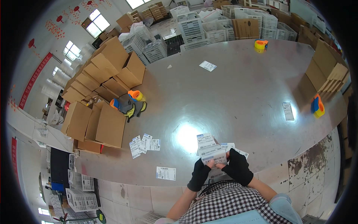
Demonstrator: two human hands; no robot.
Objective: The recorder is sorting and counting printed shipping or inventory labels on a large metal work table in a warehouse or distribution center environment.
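Observation:
Both my hands wear black fingerless gloves and meet at the table's near edge. My left hand (200,174) and my right hand (236,167) grip a small stack of white printed labels (213,154) between thumbs and fingers. More labels (205,139) lie on the table just beyond the stack, and others (243,153) show beside my right hand, partly hidden by it. To the left, a fanned group of labels (141,145) lies flat, with one single label (166,173) closer to the edge.
Open cardboard boxes (110,123) crowd the table's left side, beside grey gloves (135,109) and tape dispensers (136,95). Another tape dispenser (318,106) stands at right near folded cardboard (326,65). A yellow-orange dispenser (260,44) sits at the far edge. Single labels (207,66) lie farther off.

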